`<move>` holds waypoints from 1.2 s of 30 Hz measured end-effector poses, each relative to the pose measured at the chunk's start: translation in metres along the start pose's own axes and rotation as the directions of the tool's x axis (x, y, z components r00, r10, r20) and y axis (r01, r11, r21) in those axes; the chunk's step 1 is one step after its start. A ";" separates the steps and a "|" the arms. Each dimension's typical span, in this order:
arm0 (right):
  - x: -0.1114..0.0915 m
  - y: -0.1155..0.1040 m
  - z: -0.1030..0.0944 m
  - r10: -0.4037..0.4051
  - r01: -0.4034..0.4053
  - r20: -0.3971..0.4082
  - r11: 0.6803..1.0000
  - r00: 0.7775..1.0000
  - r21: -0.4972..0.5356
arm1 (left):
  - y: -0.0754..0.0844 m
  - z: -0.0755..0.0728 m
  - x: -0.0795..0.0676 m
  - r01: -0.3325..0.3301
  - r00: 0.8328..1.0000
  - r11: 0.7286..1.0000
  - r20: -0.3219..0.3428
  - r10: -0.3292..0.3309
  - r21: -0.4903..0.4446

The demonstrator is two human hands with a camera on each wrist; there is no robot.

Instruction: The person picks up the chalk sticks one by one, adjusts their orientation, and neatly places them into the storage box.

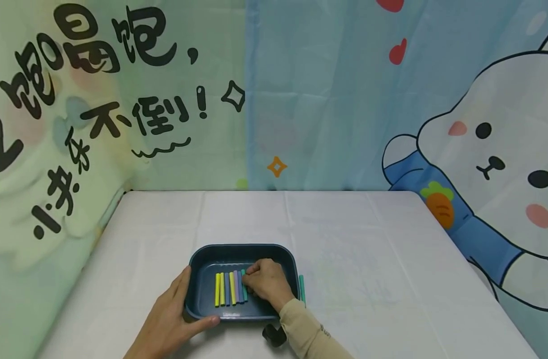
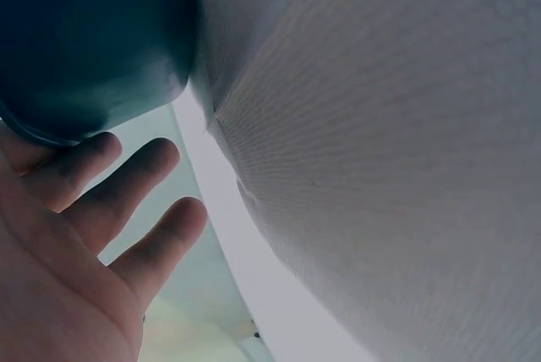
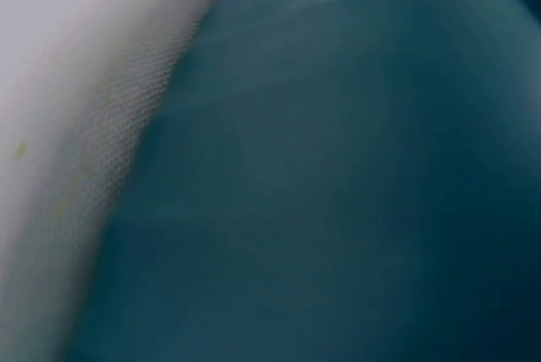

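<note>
In the head view, a dark blue tray (image 1: pixel 260 311) stands on the white table. A row of thin sticks lies side by side in it, including yellow sticks (image 1: pixel 222 289), a blue stick (image 1: pixel 227 291) and a green stick (image 1: pixel 244 291) at the right end. My right hand (image 1: pixel 269 281) reaches over the tray with curled fingers, pinching the green stick near its upper end. My left hand (image 1: pixel 171 311) rests against the tray's left side, its thumb at the front rim. Its fingers (image 2: pixel 127 184) are spread beside the tray corner in the left wrist view.
Just outside the tray's right wall lies another green stick (image 1: pixel 302 289). A small black device (image 1: pixel 274 335) sits by the right cuff. The white tablecloth (image 1: pixel 368 269) extends around the tray, with a printed curtain (image 1: pixel 319 99) behind and at the sides.
</note>
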State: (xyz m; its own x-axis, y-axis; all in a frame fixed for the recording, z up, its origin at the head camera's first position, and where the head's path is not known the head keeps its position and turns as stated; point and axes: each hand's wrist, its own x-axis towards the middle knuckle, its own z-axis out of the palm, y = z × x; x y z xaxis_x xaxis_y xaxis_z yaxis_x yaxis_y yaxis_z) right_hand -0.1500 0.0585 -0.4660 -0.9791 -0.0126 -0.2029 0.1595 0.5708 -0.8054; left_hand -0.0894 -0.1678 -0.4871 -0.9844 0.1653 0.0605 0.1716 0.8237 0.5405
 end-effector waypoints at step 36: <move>-0.025 -0.010 -0.088 -0.084 0.091 -0.111 0.994 0.990 0.064 | 0.002 -0.001 0.001 0.040 0.999 0.999 0.028 -0.041 0.019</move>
State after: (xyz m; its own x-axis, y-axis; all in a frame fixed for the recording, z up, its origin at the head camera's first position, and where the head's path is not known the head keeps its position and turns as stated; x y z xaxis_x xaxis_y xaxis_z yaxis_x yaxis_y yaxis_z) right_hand -0.1385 0.1252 -0.4038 -0.9969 0.0307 -0.0719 0.0775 0.5134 -0.8547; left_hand -0.0905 -0.1671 -0.4850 -0.9890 0.1470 0.0148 0.1326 0.8396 0.5267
